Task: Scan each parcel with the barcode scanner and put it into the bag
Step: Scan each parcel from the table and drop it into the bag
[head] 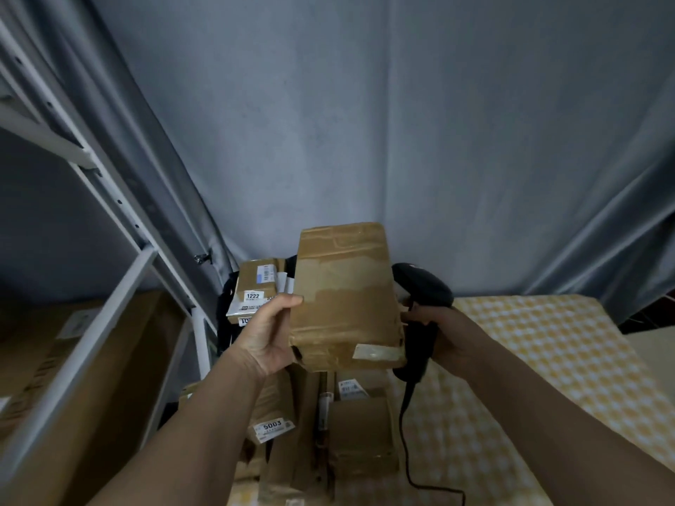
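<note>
A: Nearest, below the held parcel (343, 297), more boxes lie stacked on the bench (529, 345), one labelled 5003 (272, 429).

B: And the hands?

A: The left hand (270, 332) grips the held parcel's left edge; the right hand (443, 337), at its right edge, is wrapped round the barcode scanner (420, 308).

B: No label shows on this taped face.

A: So, I'd judge, turn the parcel until its barcode faces the scanner head, hold steady, then trigger.

B: The bag?

A: Beyond the held parcel, something dark (226, 304) holds box 1222 (254, 290); likely that.
</note>
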Tool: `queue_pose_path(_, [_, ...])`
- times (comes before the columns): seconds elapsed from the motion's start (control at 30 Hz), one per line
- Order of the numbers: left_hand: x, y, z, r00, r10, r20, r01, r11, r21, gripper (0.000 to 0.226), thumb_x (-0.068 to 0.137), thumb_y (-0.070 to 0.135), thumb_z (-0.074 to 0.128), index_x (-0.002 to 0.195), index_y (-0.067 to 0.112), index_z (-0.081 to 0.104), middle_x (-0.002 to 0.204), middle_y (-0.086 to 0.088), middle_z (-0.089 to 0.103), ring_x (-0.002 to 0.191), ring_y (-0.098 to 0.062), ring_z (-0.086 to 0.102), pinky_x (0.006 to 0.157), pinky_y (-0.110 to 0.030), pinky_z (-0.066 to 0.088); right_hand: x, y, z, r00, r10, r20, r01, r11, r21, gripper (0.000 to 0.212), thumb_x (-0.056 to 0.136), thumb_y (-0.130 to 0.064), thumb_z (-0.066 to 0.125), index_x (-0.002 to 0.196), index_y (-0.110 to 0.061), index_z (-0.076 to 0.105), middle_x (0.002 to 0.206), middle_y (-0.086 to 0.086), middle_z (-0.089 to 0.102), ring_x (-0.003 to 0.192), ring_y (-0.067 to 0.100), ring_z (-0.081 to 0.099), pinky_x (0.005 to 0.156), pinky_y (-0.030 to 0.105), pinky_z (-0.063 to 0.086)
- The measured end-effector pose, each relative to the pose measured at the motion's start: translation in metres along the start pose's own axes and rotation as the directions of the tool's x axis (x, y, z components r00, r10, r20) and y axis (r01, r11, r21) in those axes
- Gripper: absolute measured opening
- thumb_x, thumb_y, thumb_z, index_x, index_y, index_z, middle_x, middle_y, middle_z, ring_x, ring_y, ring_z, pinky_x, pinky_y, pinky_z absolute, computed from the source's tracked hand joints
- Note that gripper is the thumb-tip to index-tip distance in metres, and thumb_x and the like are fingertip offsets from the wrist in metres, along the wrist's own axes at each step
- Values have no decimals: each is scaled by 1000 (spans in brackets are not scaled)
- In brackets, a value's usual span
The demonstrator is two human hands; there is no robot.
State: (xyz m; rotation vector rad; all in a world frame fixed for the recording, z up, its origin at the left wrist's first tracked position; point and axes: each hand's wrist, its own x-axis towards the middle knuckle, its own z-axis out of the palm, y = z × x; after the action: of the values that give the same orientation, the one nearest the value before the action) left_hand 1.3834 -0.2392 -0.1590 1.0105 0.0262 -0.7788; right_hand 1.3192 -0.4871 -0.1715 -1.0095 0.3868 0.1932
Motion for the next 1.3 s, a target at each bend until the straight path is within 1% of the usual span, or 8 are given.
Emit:
queue_pose_path(0.1, [-3, 10, -2, 999, 3, -40, -2, 1000, 24, 32, 68, 9, 67, 99, 14, 74, 98, -12, 69, 89, -28, 66, 88, -45, 48, 1, -2, 11, 998, -46, -46, 44, 998, -46, 15, 80, 9, 57, 82, -6, 62, 81, 11, 61, 77, 25, 61, 69, 36, 50])
queue_pose_path(0.23, [2, 17, -1, 964, 83, -252, 16, 931, 365, 61, 84, -10, 39, 131, 26, 55, 98, -5, 66, 89, -22, 61, 76, -37, 52, -2, -4, 27, 985, -130, -114, 116, 985, -126, 23, 79, 10, 60, 96, -4, 65, 91, 13, 67, 89, 28, 63, 74, 39, 53])
queue_pose_path(0.4, [4, 22, 8, 926, 130, -356, 47, 893, 448, 61, 88, 11, 51, 139, 43, 41, 95, -1, 59, 80, -19, 54, 61, -30, 46, -7, -7, 50, 982, -162, -96, 133, 958, -253, 31, 78, 8, 63, 108, -3, 64, 105, 18, 67, 99, 31, 63, 88, 43, 52])
queue_pose_path(0.47, [-1, 25, 10, 946, 81, -314, 64, 902, 427, 50, 85, 48, 63, 132, 35, 53, 105, -2, 62, 92, -20, 58, 76, -36, 50, -10, -9, 57, 982, -174, -75, 145, 944, -298, 30, 79, 5, 65, 106, -6, 64, 105, 16, 67, 100, 30, 63, 90, 43, 51])
queue_pose_path(0.53, [-4, 26, 3, 969, 39, -246, 80, 888, 453, 88, 59, 71, 75, 137, 40, 47, 125, 0, 60, 113, -24, 57, 95, -50, 47, -12, -10, 62, 978, -196, -66, 164, 930, -328, 27, 79, 4, 65, 103, -8, 65, 103, 16, 67, 99, 30, 63, 92, 44, 50])
queue_pose_path(0.8, [-11, 49, -11, 982, 59, -180, 59, 809, 585, 120, 44, 36, 93, 146, 45, 30, 129, -2, 60, 117, -28, 56, 94, -49, 47, -21, -17, 70, 967, -246, -62, 166, 797, -581, 21, 73, 7, 68, 93, -1, 67, 75, 13, 63, 73, 25, 59, 71, 36, 50])
queue_pose_path(1.1, [-42, 128, -21, 980, 56, -189, 124, 571, 812, 94, 68, 28, 86, 146, 42, 34, 129, 0, 59, 104, -14, 60, 71, -27, 50, -54, -29, 99, 933, -254, 253, 353, 528, -773, 13, 75, 2, 70, 83, -9, 69, 81, 16, 70, 69, 21, 63, 70, 33, 52])
queue_pose_path(1.3, [-50, 144, -31, 981, 69, -182, 129, 469, 873, 107, 46, 52, 88, 141, 48, 40, 128, 1, 60, 117, -24, 57, 105, -46, 43, -63, -22, 113, 932, -282, 227, 345, 503, -792, 10, 76, -4, 70, 85, -7, 69, 86, 25, 67, 68, 26, 61, 73, 40, 52])
